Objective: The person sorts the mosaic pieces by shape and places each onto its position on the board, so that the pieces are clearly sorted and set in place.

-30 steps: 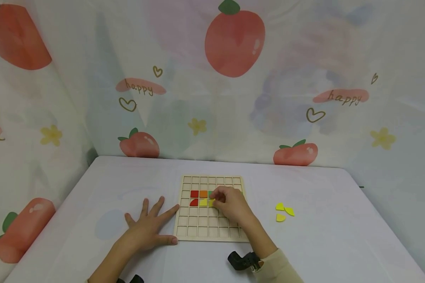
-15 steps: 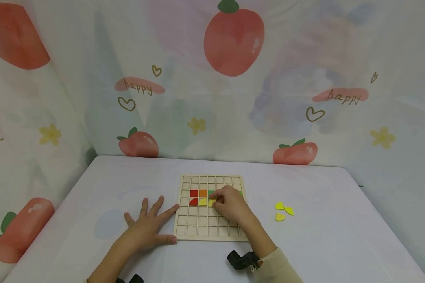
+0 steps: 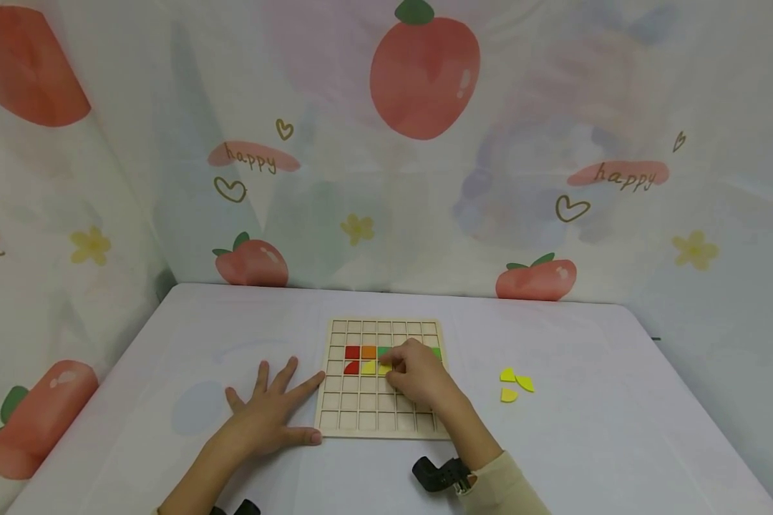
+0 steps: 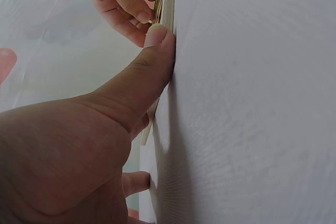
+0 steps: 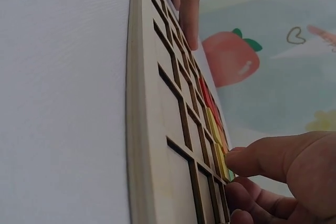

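Observation:
A square wooden grid board (image 3: pixel 361 423) lies on the white table. My left hand (image 3: pixel 264 422) is spread flat beside it, its thumb and index fingertips at the board's left edge. Over the middle of the grid, my right hand (image 3: pixel 421 372) pinches a small yellow tile (image 3: pixel 384 369) at its cell, partly hidden by the fingers; the right wrist view shows the thumb against that tile's edge. To its left sit a yellow tile with a curved edge (image 3: pixel 368 368) and a rounded red tile (image 3: pixel 351 368). A red square (image 3: pixel 352 352), an orange square (image 3: pixel 368 352) and a green tile (image 3: pixel 383 351) fill cells above.
Three loose yellow pieces (image 3: pixel 507 395) lie on the table right of the board. Another green tile (image 3: pixel 436 352) shows at the grid's right side. A printed cloth backdrop (image 3: pixel 425 214) stands behind the table (image 3: pixel 586 443). A black wrist camera (image 3: pixel 438 474) sits below the right hand.
Both hands stay nearly in place. The right fingers shift very slightly at the yellow tile, and the whole view has drifted a little.

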Tool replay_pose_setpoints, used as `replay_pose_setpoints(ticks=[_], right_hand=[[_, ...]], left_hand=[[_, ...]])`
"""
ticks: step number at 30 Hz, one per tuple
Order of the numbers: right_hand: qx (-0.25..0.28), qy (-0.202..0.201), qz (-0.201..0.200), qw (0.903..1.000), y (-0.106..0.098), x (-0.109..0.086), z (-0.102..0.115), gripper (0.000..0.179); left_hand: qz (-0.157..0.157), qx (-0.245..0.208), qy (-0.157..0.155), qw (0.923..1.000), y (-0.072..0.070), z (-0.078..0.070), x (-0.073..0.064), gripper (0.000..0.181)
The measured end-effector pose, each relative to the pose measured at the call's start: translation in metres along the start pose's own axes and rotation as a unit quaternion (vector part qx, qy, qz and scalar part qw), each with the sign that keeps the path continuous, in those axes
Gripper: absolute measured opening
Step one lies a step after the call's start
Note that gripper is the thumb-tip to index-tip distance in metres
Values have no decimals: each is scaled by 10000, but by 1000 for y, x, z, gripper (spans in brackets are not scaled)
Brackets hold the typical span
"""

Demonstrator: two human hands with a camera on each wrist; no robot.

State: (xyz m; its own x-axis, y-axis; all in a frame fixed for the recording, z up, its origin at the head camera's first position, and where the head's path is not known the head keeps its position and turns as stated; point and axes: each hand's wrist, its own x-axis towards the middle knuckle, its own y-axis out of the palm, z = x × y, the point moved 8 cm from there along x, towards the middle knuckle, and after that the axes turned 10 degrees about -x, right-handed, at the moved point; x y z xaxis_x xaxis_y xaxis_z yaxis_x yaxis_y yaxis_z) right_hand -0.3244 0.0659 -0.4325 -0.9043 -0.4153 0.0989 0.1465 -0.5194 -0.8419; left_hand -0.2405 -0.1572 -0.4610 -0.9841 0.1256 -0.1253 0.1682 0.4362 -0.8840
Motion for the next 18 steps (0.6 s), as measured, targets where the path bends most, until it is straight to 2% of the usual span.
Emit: replay_pose_setpoints(ticks=[8,18], right_hand=[[227,66,47,9997,-6,0,0,24],[713,306,-152,9969,-30,-6,-11,23]], left_hand=[[-36,-122,46,9999,-3,0,-6,97],[-19,-66,12,10000,-2,-2,-3,97]])
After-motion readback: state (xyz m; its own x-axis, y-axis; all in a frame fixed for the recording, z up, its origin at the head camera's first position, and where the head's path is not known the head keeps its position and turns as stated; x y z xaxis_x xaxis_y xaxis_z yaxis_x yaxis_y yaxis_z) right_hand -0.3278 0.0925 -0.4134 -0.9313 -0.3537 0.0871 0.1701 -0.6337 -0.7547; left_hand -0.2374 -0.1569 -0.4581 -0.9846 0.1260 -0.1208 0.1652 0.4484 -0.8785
